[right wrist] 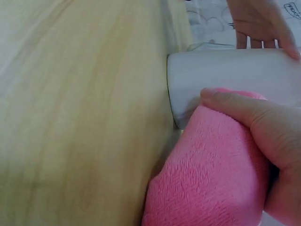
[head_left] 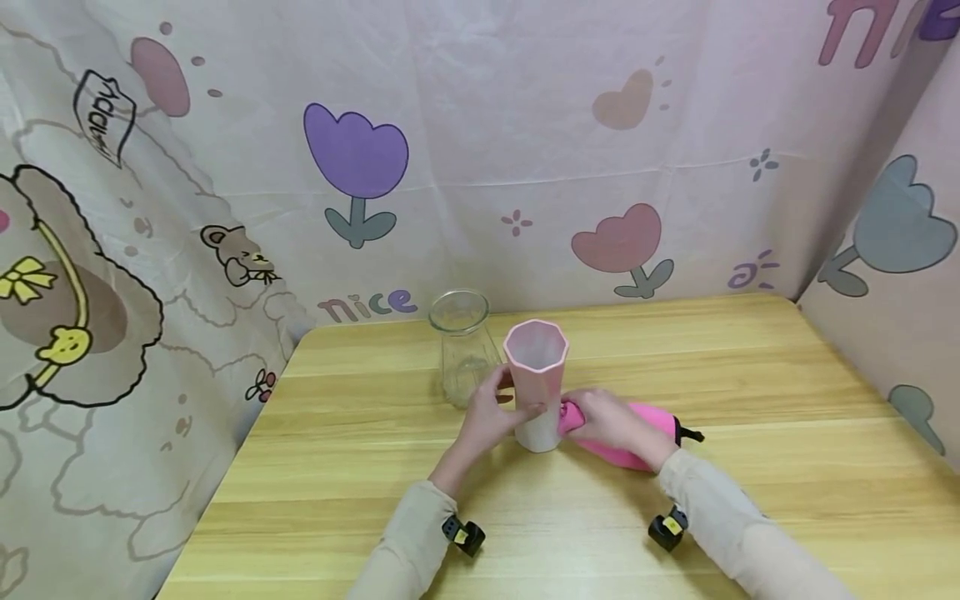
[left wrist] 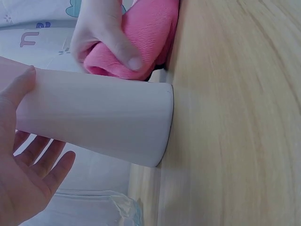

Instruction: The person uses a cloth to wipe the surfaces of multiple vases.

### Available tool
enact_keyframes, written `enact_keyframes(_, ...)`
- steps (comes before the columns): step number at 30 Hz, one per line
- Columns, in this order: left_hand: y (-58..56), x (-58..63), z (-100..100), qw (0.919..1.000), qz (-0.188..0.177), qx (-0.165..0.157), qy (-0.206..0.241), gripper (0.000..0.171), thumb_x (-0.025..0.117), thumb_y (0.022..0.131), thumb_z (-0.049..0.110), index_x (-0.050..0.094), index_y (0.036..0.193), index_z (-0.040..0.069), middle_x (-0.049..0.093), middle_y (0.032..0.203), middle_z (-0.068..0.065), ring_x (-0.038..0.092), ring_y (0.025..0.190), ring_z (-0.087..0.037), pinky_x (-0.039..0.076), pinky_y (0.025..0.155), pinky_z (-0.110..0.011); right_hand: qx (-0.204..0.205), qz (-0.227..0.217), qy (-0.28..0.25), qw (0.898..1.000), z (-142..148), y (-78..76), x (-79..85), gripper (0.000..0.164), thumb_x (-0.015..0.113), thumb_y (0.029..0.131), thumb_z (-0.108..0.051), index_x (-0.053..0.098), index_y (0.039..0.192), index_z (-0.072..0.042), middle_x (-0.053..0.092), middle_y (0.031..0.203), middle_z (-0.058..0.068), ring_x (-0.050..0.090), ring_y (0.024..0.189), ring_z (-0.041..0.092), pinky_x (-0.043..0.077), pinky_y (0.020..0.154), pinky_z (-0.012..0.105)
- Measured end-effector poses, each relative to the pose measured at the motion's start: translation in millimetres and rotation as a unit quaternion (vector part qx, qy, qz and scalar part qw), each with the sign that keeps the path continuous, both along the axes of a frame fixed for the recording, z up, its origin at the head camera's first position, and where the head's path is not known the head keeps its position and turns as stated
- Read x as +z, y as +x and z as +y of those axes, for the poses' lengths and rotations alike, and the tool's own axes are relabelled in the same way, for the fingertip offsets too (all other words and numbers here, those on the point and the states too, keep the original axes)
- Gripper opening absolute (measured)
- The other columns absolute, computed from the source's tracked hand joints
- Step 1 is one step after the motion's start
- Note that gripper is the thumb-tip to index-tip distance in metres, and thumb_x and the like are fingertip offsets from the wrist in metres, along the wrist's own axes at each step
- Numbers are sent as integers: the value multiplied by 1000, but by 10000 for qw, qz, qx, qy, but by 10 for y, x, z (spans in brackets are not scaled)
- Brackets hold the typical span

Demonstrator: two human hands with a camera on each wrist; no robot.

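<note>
Tabletop (head_left: 787, 375) side edges far from vase (head_left: 538, 385)

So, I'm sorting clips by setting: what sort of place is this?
Perhaps an indoor recording corner: a wood-grain table, cartoon-printed fabric behind and beside it, and small black wrist cameras.

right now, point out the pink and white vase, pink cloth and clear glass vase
Pink and white vase (head_left: 538, 387), head view: outer wall below the rim.
Pink cloth (right wrist: 207, 172), right wrist view: middle of its fuzzy surface.
Clear glass vase (head_left: 463, 354), head view: middle of its body.
</note>
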State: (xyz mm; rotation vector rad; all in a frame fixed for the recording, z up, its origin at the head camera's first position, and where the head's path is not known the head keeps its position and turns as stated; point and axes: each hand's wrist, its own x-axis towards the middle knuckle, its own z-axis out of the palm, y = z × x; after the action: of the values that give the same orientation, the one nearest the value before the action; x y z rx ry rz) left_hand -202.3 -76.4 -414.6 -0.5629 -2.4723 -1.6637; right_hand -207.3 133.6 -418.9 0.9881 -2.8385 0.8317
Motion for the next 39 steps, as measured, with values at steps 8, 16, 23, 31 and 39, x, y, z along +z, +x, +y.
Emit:
enact_keyframes(8,1,39,36,9999,-137,-32,68,62,78,70,21,49,123,6,57,115,-12,54,104,-27,48,86,-43,-416,-349,-1579,9860,169,-1,346,50,72,76,-16,55,118,5,65,103,17,62,93,27,52,80,37)
enact_keyframes(16,194,339,54,9999,-75,-107,93,56,76,72,12,49,119,-1,57,112,-18,54,102,-32,47,85,-49,-766,735,-2835,9531,154,117,867,53,77,69,-6,58,119,-2,62,112,13,57,100,9,46,84,15)
enact_keyframes(23,205,368,68,9998,-47,-144,102,56,76,72,11,49,119,-3,57,111,-20,54,103,-33,46,86,-51,-608,733,-2886,9527,110,106,795,53,77,68,-2,58,117,2,61,113,16,58,102,18,44,86,13)
enact_keyframes(31,208,362,50,9999,-92,-108,28,57,76,72,13,49,120,-2,57,111,-19,54,102,-32,47,86,-49,-329,476,-2415,9687,91,23,499,52,76,70,-6,57,118,3,62,111,17,60,100,28,50,85,40)
enact_keyframes(39,208,363,29,9999,-91,-120,7,59,75,73,13,47,122,-2,56,113,-20,53,103,-33,46,86,-50,14,123,-1521,9883,58,-30,268,49,75,72,-10,57,117,3,64,104,15,61,93,25,52,80,38)
